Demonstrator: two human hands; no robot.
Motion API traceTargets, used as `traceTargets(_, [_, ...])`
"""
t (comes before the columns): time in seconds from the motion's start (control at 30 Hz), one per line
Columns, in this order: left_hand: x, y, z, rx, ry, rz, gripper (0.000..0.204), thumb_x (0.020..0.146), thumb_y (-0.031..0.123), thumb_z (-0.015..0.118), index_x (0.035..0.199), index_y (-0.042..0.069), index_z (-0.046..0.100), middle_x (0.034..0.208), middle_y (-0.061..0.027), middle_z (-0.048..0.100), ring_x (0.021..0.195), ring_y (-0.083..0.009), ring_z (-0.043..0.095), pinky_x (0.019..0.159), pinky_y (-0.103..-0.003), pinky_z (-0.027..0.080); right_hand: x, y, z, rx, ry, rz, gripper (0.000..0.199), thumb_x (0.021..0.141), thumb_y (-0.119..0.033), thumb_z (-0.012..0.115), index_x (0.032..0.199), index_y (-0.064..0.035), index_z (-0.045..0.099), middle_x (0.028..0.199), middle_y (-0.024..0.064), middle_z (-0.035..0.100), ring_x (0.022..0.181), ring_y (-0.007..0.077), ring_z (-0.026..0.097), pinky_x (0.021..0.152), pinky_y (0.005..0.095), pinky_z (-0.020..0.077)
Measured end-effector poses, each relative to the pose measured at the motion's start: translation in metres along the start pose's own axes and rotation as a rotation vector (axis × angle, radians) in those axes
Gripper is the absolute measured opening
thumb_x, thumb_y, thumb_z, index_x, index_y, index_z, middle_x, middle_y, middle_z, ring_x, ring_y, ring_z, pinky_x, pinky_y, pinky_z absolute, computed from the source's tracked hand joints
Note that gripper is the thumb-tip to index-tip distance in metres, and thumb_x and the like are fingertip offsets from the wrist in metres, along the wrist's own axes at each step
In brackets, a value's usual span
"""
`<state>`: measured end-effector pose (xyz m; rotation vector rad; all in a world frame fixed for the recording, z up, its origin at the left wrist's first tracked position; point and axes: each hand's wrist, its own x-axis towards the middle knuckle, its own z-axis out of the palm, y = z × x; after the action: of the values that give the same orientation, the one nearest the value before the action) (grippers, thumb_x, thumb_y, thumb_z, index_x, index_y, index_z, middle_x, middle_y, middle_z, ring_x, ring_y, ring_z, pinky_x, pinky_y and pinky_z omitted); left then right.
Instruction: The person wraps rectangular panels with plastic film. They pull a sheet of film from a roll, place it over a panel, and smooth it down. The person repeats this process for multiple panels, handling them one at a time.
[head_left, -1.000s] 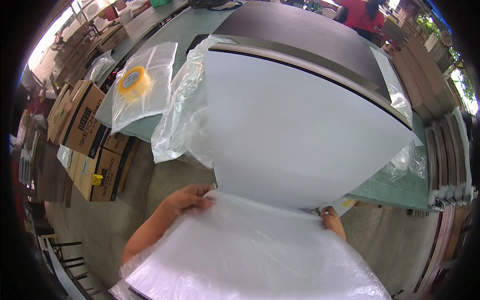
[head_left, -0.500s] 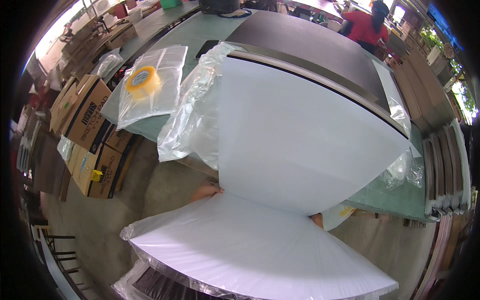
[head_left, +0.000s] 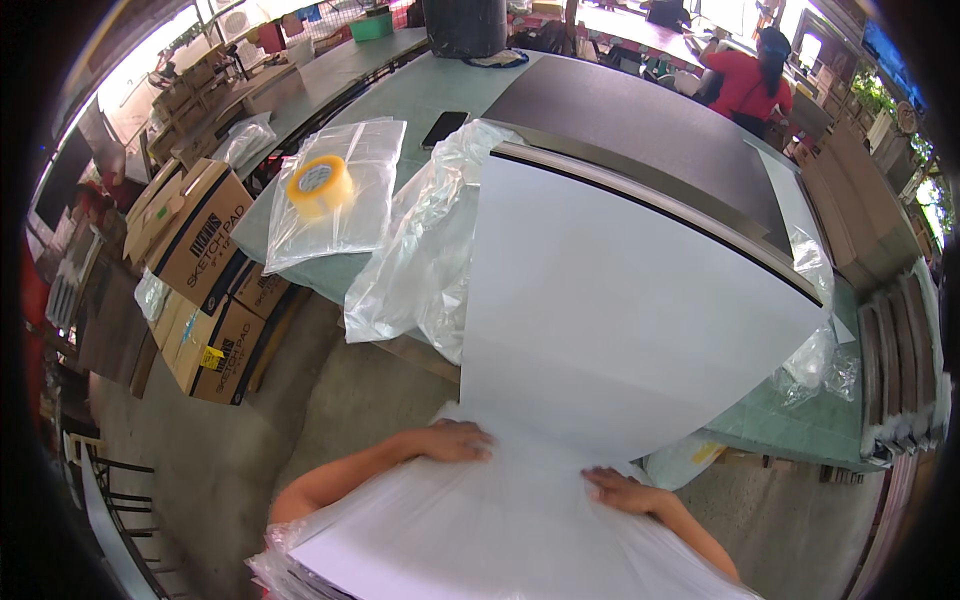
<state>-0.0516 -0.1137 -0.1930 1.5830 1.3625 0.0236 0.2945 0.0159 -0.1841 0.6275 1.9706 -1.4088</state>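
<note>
A large pale white board (head_left: 620, 300) slopes from the green table toward me, with a dark and metallic strip along its far edge. Clear plastic film (head_left: 540, 500) lies creased over its near part, and another white surface (head_left: 380, 560) shows beneath the film close to my body. My left hand (head_left: 458, 440) rests on the film left of centre, its fingers stretched toward the middle. Opposite it, my right hand (head_left: 622, 490) lies on the film with fingers spread and pointing inward. More crumpled plastic (head_left: 415, 270) hangs beside the board's left edge.
A yellow tape roll (head_left: 320, 187) sits on clear plastic bags (head_left: 360, 220); a black phone (head_left: 445, 129) lies beside them. A dark grey panel (head_left: 640, 130) covers part of the green table (head_left: 780, 410). Cardboard boxes (head_left: 200, 240) stand left. A person in red (head_left: 750, 85) works beyond.
Both hands, mostly hidden at the board's side edges before, now lie on top of the film, nearer my body. The view has shifted, and forearms now show.
</note>
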Motion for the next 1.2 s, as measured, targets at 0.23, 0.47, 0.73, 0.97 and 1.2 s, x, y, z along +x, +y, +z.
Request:
traceTargets(0.23, [-0.049,0.032,-0.119,-0.075,0.601,-0.024,0.024,0.075,0.024,0.057,0.088,0.004,0.057,0.089,-0.0138,0.058,0.088,-0.0258,0.053,0.077,-0.036,0.04,0.029,0.067,0.004,0.154,0.187,0.2,0.069,0.081,-0.058,0.027,0.132,-0.0129,0.019,0.138,0.0179,0.008,0.127,0.0321,0.005,0.103,0.042,0.008])
traceTargets(0.47, [-0.011,-0.01,-0.174,0.229,0.722,0.06,0.018,0.071,0.019,0.059,0.077,0.003,0.055,0.082,-0.014,0.052,0.082,-0.0266,0.048,0.073,-0.036,0.037,0.036,0.067,0.007,0.142,0.346,0.186,0.064,0.082,-0.054,0.032,0.127,-0.0091,0.032,0.134,0.018,0.021,0.125,0.0319,0.015,0.102,0.039,0.0149])
traceTargets(0.73, [-0.014,0.011,-0.228,0.329,0.501,0.088,0.022,0.069,0.012,0.059,0.087,0.001,0.058,0.084,-0.0129,0.06,0.08,-0.0252,0.057,0.069,-0.033,0.043,0.033,0.067,0.011,0.201,0.433,0.119,0.059,0.081,-0.051,0.038,0.122,-0.0074,0.039,0.13,0.0187,0.028,0.122,0.0325,0.021,0.101,0.0389,0.0173])
traceTargets(0.97, [0.0,-0.028,-0.179,0.118,0.471,-0.01,0.023,0.068,0.024,0.061,0.075,0.002,0.06,0.074,-0.013,0.059,0.071,-0.0284,0.055,0.065,-0.035,0.042,0.038,0.079,0.02,0.187,0.475,0.116,0.055,0.084,-0.047,0.036,0.121,-0.0068,0.041,0.127,0.0162,0.035,0.12,0.0322,0.024,0.1,0.0388,0.0193])
traceTargets(1.2, [-0.019,0.01,-0.229,0.276,0.826,0.17,0.02,0.074,0.023,0.056,0.077,0.004,0.061,0.072,-0.0092,0.06,0.076,-0.0241,0.055,0.07,-0.033,0.041,0.04,0.083,0.017,0.126,0.484,0.091,0.052,0.085,-0.044,0.035,0.12,-0.0052,0.042,0.126,0.0153,0.037,0.119,0.0318,0.026,0.1,0.0377,0.0206])
